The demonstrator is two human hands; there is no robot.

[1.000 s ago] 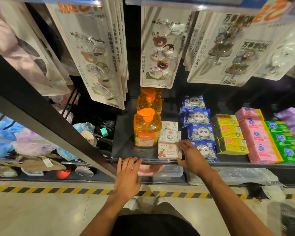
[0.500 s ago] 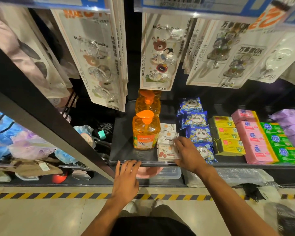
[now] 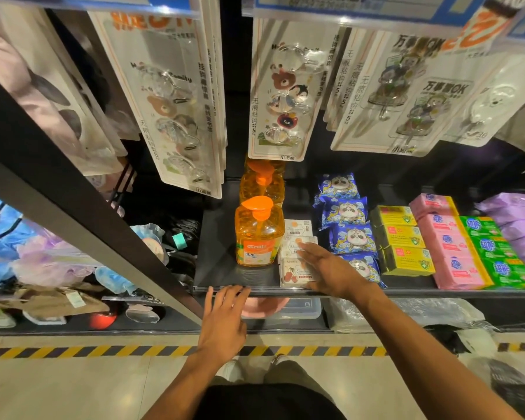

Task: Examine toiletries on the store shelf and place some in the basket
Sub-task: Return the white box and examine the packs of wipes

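A row of small white soap boxes [image 3: 294,272] lies on the black shelf [image 3: 219,268] beside an orange pump bottle [image 3: 256,234]. My right hand [image 3: 328,269] lies over the soap boxes with straight fingers, fingertips on the middle box. My left hand [image 3: 223,321] hovers flat in front of the shelf's front edge, fingers straight, holding nothing. No basket is in view.
Blue panda packs [image 3: 350,237], yellow boxes [image 3: 402,241], pink soap bars [image 3: 449,253], green bars [image 3: 497,253] and purple packs [image 3: 515,219] fill the shelf to the right. Hook cards [image 3: 281,92] hang overhead. A diagonal black post [image 3: 73,201] stands at left; bath sponges [image 3: 37,259] lie beyond it.
My right hand has slid from the front soap box's right side up over the boxes, fingers straightening onto the middle one. My left hand has barely moved.
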